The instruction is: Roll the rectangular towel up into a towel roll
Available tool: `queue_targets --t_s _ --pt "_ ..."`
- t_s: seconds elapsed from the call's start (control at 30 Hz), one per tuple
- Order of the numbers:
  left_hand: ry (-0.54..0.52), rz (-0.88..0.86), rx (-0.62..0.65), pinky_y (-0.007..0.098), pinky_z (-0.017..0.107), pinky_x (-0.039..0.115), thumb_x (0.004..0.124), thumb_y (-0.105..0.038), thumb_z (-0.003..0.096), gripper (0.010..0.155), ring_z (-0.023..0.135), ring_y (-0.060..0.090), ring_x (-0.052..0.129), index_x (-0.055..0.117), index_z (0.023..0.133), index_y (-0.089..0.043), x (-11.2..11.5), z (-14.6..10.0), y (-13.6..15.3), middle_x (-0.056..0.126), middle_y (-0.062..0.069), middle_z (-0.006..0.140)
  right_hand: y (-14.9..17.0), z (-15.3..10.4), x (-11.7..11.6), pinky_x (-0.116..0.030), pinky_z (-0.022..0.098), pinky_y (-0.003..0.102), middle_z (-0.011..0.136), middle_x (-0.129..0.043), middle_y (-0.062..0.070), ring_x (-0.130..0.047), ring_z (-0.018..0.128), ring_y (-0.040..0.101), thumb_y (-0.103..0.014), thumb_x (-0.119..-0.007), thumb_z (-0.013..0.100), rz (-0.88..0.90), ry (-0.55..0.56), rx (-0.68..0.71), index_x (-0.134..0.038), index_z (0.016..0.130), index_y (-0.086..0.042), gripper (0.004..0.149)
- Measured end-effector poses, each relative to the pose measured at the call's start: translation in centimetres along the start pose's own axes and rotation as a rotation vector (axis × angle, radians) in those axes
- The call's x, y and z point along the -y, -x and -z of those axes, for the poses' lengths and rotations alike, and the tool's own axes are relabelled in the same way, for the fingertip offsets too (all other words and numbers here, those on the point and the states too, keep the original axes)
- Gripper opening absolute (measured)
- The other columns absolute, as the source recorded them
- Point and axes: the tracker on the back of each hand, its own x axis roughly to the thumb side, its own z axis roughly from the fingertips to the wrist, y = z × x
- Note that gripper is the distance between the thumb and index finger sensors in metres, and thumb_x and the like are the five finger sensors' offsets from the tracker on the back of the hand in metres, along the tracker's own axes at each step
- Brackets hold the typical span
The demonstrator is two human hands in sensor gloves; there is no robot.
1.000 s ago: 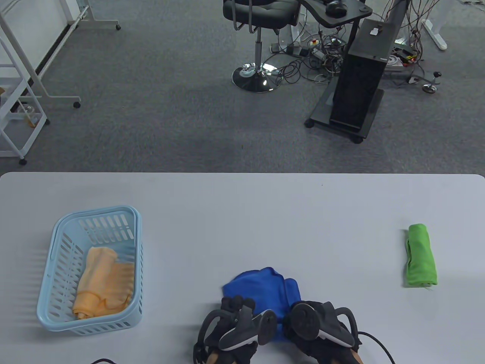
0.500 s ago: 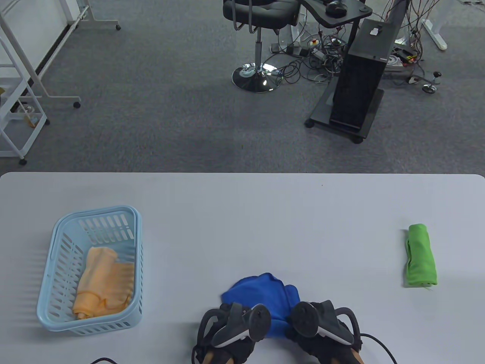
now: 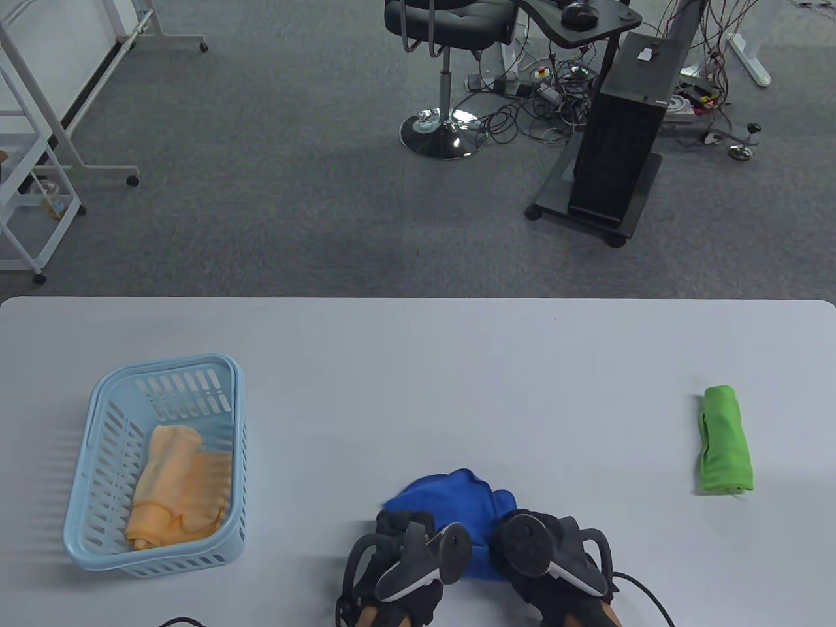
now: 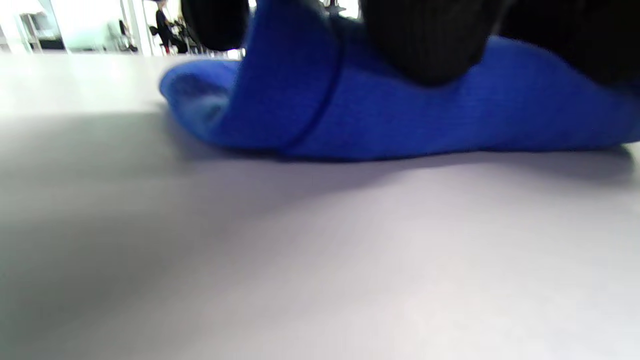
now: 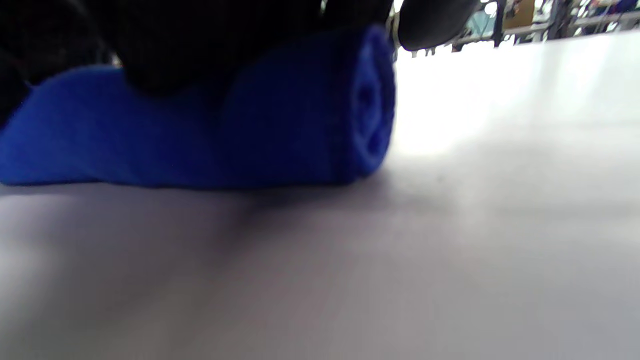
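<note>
Pressing down w/ left hand [image 3: 401,555] & right hand [image 3: 555,555] on part-rolled blue microfibre towel [image 3: 457,503], roll axis running left-right, loose cloth lying beyond fingers.

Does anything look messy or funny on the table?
A little. The blue towel under both hands is bunched and lopsided at its far edge, not a neat roll like the green towel. The orange towel lies crumpled in the basket.

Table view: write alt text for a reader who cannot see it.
Two gloved hands, left hand and right hand, press on a partly rolled blue towel at the white table's near edge. A light blue basket holding an orange towel sits left; a rolled green towel lies right.
</note>
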Motion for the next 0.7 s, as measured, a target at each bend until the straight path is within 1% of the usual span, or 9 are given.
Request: queue_targets --t_s 0.03,0.1,0.13,0.17,0.23,0.33,0.5,0.6,0.7 --pt "-0.001 -0.002 0.001 0.065 0.070 0.038 0.070 -0.046 0.0396 0.051 0.095 0.042 0.053 0.071 0.090 -0.041 -0.2 -0.1 0.1 0.063 0.012 0.100 0.1 0.0 0.1 -0.053 0.068 0.058 0.092 -0.064 0.005 -0.067 0.089 0.030 -0.038 -0.074 0.031 -0.017 0.009 0.004 -0.080 0.079 -0.026 0.050" --pt "0.043 -0.004 0.014 0.066 0.070 0.037 0.073 -0.056 0.0351 0.065 0.097 0.044 0.050 0.069 0.097 -0.037 -0.2 -0.3 0.3 0.059 0.014 0.104 0.4 0.0 0.0 -0.052 0.068 0.059 0.095 -0.061 0.007 -0.065 0.090 0.032 -0.048 -0.076 0.027 0.022 -0.051 0.021 -0.078 0.084 -0.025 0.062" --pt "0.052 -0.001 0.012 0.066 0.070 0.037 0.076 -0.057 0.0335 0.069 0.097 0.044 0.049 0.068 0.099 -0.036 -0.1 -0.3 0.3 0.058 0.014 0.105 0.4 0.0 -0.1 -0.050 0.069 0.060 0.096 -0.059 0.008 -0.062 0.091 0.033 -0.050 -0.079 0.025 0.019 -0.063 0.019 -0.076 0.087 -0.023 0.068" --pt "0.057 0.019 0.014 0.067 0.070 0.036 0.080 -0.057 0.0320 0.073 0.098 0.044 0.049 0.066 0.100 -0.035 0.1 -0.2 0.2 0.058 0.014 0.106 0.3 0.0 -0.2 -0.049 0.069 0.060 0.097 -0.057 0.009 -0.061 0.092 0.034 -0.049 -0.081 0.025 -0.009 -0.079 0.014 -0.073 0.089 -0.023 0.070" --pt "0.061 0.066 0.015 0.066 0.070 0.039 0.084 -0.052 0.0319 0.075 0.097 0.043 0.052 0.064 0.101 -0.032 0.3 0.1 -0.1 0.060 0.013 0.105 0.0 0.1 -0.5 -0.048 0.070 0.060 0.098 -0.053 0.009 -0.058 0.093 0.034 -0.047 -0.083 0.025 -0.069 -0.129 0.012 -0.065 0.094 -0.021 0.076" --pt "0.004 0.061 0.019 0.065 0.069 0.045 0.083 -0.045 0.0348 0.066 0.095 0.041 0.060 0.071 0.097 -0.027 0.4 0.6 -0.3 0.069 0.011 0.101 -0.3 0.2 -0.7 -0.049 0.069 0.059 0.097 -0.056 0.009 -0.060 0.092 0.033 -0.041 -0.080 0.028 -0.070 -0.092 -0.013 -0.066 0.092 -0.021 0.069" --pt "0.003 -0.007 0.028 0.065 0.069 0.047 0.076 -0.041 0.0374 0.060 0.094 0.040 0.065 0.077 0.095 -0.024 0.4 0.5 0.2 0.077 0.010 0.098 0.1 0.1 -0.7 -0.051 0.068 0.059 0.093 -0.063 0.007 -0.065 0.089 0.032 -0.041 -0.070 0.030 -0.040 -0.091 0.011 -0.072 0.088 -0.020 0.062" --pt "0.059 -0.065 0.056 0.065 0.070 0.041 0.071 -0.040 0.0386 0.059 0.096 0.042 0.056 0.078 0.094 -0.021 0.5 0.5 0.5 0.074 0.010 0.098 0.4 -0.1 -0.5 -0.050 0.069 0.059 0.092 -0.063 0.006 -0.065 0.089 0.031 -0.043 -0.065 0.031 -0.031 -0.113 0.016 -0.076 0.085 -0.022 0.059" --pt "0.078 -0.136 0.067 0.066 0.069 0.038 0.063 -0.041 0.0404 0.058 0.097 0.044 0.051 0.089 0.086 -0.015 0.4 0.4 0.9 0.071 0.012 0.098 0.7 -0.3 -0.2 -0.051 0.068 0.059 0.091 -0.066 0.005 -0.066 0.089 0.031 -0.046 -0.062 0.032 -0.006 -0.117 0.010 -0.086 0.077 -0.021 0.057"
